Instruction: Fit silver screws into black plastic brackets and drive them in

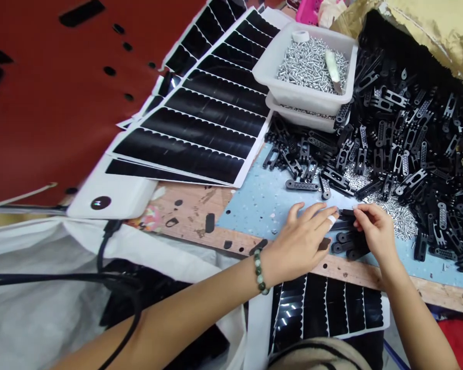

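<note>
My right hand [376, 231] is closed in a pinch on a small black plastic piece [346, 211], held level above the table. From the other side, my left hand [304, 239] reaches palm down with its fingers stretched and spread. Its fingertips meet or nearly meet the piece's left end. White tape wraps one of its fingers, and a beaded bracelet [259, 272] circles the wrist. Below and between the hands lie several black plastic arms [345, 241] with rounded ends, partly hidden. A dark bit shows by my left thumb; I cannot make out what it is.
A large heap of black plastic parts [409, 128] covers the right side, with loose silver pins [399, 218] in front. Two stacked white tubs [304, 95] hold more small metal pieces. Sheets of black stickers [212, 113] lie left, partly over a white device [108, 192] with a cable.
</note>
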Demonstrator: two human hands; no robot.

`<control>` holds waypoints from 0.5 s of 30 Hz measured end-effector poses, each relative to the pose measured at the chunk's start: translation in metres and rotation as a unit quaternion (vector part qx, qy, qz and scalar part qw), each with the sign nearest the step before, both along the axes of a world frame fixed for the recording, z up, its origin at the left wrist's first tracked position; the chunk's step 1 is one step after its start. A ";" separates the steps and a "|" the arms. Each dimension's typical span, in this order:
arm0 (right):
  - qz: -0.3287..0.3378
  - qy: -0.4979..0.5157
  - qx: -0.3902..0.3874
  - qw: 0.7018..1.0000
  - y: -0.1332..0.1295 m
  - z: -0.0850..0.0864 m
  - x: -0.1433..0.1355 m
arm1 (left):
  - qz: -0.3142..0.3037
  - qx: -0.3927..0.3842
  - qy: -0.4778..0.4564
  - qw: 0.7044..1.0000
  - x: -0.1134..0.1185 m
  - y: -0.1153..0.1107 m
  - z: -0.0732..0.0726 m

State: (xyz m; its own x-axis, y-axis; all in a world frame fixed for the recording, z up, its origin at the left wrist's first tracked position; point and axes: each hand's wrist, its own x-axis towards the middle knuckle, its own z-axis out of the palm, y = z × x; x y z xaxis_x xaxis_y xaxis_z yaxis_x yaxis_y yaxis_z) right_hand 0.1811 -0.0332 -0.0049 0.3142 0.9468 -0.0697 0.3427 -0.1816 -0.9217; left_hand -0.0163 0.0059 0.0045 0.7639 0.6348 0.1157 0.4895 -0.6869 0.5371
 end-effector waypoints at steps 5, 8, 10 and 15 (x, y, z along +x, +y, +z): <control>0.013 -0.034 -0.024 0.999 0.004 -0.011 -0.004 | -0.020 0.033 0.034 0.999 0.000 -0.002 -0.008; 0.019 -0.079 -0.028 0.996 0.005 -0.010 -0.005 | -0.019 0.033 0.039 0.998 0.001 -0.002 -0.006; 0.024 -0.127 -0.031 0.991 0.008 -0.008 -0.006 | -0.015 0.028 0.045 0.998 0.003 -0.002 -0.005; 0.049 -0.250 -0.063 0.965 0.015 -0.003 -0.003 | -0.023 0.033 0.063 0.997 0.010 0.000 -0.004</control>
State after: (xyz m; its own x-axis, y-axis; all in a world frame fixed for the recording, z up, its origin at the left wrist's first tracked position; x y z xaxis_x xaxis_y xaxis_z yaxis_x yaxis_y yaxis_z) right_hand 0.1781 -0.0182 -0.0079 0.2469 0.9678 -0.0491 0.7598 -0.2248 -0.6100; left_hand -0.0060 0.0063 0.0004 0.8031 0.5931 0.0573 0.5174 -0.7419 0.4266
